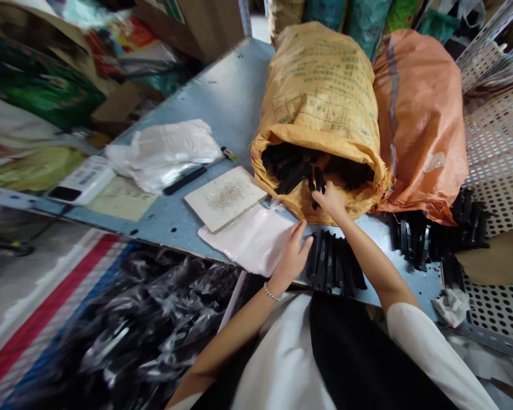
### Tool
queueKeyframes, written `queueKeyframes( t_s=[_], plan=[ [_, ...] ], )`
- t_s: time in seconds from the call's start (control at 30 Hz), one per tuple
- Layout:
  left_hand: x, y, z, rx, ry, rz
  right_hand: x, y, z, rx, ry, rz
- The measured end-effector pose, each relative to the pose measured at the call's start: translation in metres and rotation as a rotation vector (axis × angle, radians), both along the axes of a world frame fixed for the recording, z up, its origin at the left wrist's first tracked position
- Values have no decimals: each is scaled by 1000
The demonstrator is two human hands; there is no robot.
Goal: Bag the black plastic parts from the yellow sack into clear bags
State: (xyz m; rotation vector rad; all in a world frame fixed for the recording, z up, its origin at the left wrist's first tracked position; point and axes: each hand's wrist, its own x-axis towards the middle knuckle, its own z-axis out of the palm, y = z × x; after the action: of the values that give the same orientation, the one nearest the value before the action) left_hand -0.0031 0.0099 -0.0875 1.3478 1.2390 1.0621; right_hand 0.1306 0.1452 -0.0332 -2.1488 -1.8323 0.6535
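Two hands apart at a yellow sack (320,97) of black pieces (293,171)

Head view: right hand (331,200) at the sack's mouth, grip unclear; left hand (293,256) lies open on a white plastic bag (248,239), beside a black pile (333,265) on the metal table (235,91).

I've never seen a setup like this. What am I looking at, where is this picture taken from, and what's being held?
This picture comes from one camera worn on a person's head, looking down, so the two bare arms are that person's own. The left hand lies on a white plastic sheet. The right hand is at the mouth of a yellow woven sack, touching black pieces packed inside; I cannot tell whether it grips them. On the blue metal table lie a row of black pieces, a card, a black-handled tool and a crumpled white bag.
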Motion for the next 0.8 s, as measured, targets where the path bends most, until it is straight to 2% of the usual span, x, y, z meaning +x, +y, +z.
queueKeyframes(
  t_s=[0.07, 0.13, 0.2, 0.23, 0.27, 0.33, 0.43, 0.5, 0.63, 0.7, 0.8],
  plan=[
    [-3, 19, 12, -97, -246, 52, 1, -40, 4, 102, -46, 109],
    [-2, 36, 24, -194, -462, 81, 3, -82, 8, 219, -76, 285],
    [0, 44, 33, -266, -545, 76, 9, -113, 12, 278, -32, 485],
    [1, 43, 37, -295, -557, 67, 14, -122, 14, 287, 8, 538],
    [2, 41, 40, -323, -564, 53, 21, -126, 18, 294, 44, 545],
    [3, 30, 46, -375, -593, -2, 35, -123, 26, 324, 73, 469],
    [6, 12, 52, -401, -611, -119, 47, -105, 35, 369, 75, 417],
    [8, 4, 53, -373, -577, -162, 43, -95, 36, 329, 188, 415],
    [3, 5, 51, -285, -496, -43, 21, -96, 31, 108, 592, 280],
    [-6, 8, 52, -302, -513, 34, 12, -107, 30, 47, 623, 362],
    [-21, 11, 60, -395, -562, 78, 4, -130, 31, 163, 334, 686]
  ],
)
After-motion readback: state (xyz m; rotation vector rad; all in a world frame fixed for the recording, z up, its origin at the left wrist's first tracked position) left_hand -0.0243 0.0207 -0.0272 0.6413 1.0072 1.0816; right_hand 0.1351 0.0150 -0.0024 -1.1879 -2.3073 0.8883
